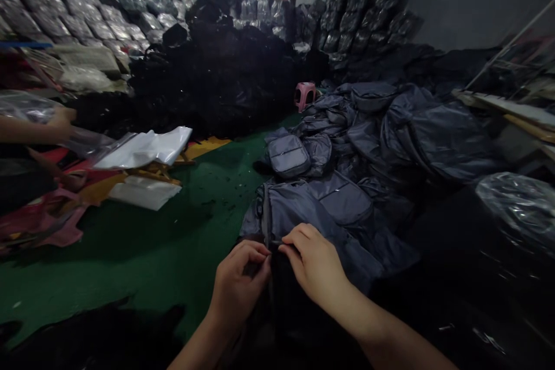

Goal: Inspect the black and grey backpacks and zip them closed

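A grey backpack [303, 208] lies in front of me at the near edge of a heap of bags. My left hand [240, 286] and my right hand [314, 263] meet at its near edge. Both pinch the dark fabric there, fingertips almost touching at a small dark part I cannot make out, perhaps a zip. The fingers of each hand are curled closed on the bag.
A heap of grey bags [390, 127] fills the right side, dark bags [217, 69] the middle back, wrapped bags [87, 11] the far left. Another person's hand [60, 121] holds clear plastic bags [143, 147] at left. Green floor [165, 231] lies between; a pink stool [304, 94] stands behind.
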A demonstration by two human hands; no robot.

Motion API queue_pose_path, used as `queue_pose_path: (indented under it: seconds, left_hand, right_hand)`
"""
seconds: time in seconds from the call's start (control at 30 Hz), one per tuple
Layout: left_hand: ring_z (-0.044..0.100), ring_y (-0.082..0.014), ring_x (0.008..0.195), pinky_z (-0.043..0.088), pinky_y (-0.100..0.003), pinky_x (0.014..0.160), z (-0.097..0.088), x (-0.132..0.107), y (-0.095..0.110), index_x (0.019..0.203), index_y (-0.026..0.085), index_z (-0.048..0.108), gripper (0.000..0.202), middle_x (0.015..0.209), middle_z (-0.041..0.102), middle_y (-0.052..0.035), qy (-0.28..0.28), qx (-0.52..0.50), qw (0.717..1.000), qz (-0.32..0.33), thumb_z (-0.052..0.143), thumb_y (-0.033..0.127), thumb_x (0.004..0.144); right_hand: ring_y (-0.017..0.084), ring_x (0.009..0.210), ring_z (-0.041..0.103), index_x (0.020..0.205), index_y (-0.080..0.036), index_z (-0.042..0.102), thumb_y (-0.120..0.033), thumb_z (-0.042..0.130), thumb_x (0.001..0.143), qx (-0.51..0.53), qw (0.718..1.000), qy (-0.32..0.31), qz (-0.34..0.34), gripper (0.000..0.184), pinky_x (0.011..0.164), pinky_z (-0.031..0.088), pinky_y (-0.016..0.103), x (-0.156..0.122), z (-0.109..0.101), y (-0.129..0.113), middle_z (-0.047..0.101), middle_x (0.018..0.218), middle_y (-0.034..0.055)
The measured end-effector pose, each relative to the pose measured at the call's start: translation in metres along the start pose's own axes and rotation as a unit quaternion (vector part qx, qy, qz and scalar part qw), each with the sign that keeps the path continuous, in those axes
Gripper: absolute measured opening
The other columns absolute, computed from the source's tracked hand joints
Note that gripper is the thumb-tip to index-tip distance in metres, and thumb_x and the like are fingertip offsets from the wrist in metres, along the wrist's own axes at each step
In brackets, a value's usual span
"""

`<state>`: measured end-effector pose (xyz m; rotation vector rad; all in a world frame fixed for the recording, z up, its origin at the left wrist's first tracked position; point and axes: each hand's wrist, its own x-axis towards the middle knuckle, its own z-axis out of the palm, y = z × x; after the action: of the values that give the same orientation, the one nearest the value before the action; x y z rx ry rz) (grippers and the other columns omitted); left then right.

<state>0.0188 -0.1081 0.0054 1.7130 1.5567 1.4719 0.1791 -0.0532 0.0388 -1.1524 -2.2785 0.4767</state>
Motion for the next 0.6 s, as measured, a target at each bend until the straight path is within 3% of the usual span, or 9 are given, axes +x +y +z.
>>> queue_pose_path:
  seconds: [0.1, 0.3, 0.5, 0.6]
  left_hand:
    - [0.059, -0.0116, 0.073, 0.045, -0.023, 0.069, 0.000, 0.001, 0.000, 0.067, 0.018, 0.051, 0.014, 0.080, 0.061, -0.0006, 0.005, -0.016, 0.999, -0.046, 0.061, 0.016, 0.077]
    - [0.059, -0.0120, 0.074, 0.045, -0.024, 0.070, -0.001, 0.004, 0.002, 0.067, 0.018, 0.052, 0.014, 0.079, 0.062, -0.0009, -0.009, -0.030, 0.997, -0.073, 0.061, 0.018, 0.078]
    - [0.059, -0.0114, 0.072, 0.045, -0.023, 0.068, 0.004, 0.004, 0.007, 0.066, 0.018, 0.051, 0.015, 0.078, 0.062, 0.0000, -0.002, -0.023, 0.998, -0.063, 0.063, 0.018, 0.076]
    - [0.060, -0.0120, 0.072, 0.046, -0.023, 0.068, -0.001, 0.005, 0.005, 0.065, 0.018, 0.053, 0.015, 0.079, 0.063, -0.0004, 0.004, -0.014, 0.997, -0.082, 0.062, 0.024, 0.077]
  right_hand:
    - [0.018, 0.087, 0.052, 0.091, -0.020, 0.060, -0.020, 0.056, 0.085, 0.018, 1.000, 0.020, 0.007, 0.007, 0.077, 0.044, 0.030, -0.003, -0.006, 0.003, 0.059, 0.091, 0.0035]
    - [0.019, 0.088, 0.051, 0.100, -0.021, 0.061, -0.020, 0.057, 0.084, -0.002, 0.998, -0.053, -0.039, 0.016, 0.076, 0.045, 0.031, -0.008, -0.015, 0.002, 0.059, 0.093, 0.0034]
    - [0.019, 0.085, 0.051, 0.092, -0.020, 0.064, -0.019, 0.053, 0.086, -0.047, 0.993, -0.060, -0.087, 0.012, 0.073, 0.043, 0.031, -0.004, -0.008, -0.002, 0.060, 0.087, 0.0041]
    - [0.018, 0.084, 0.051, 0.088, -0.020, 0.064, -0.018, 0.053, 0.087, -0.012, 0.996, -0.037, -0.082, 0.012, 0.073, 0.043, 0.030, -0.003, -0.008, 0.000, 0.060, 0.083, 0.0036]
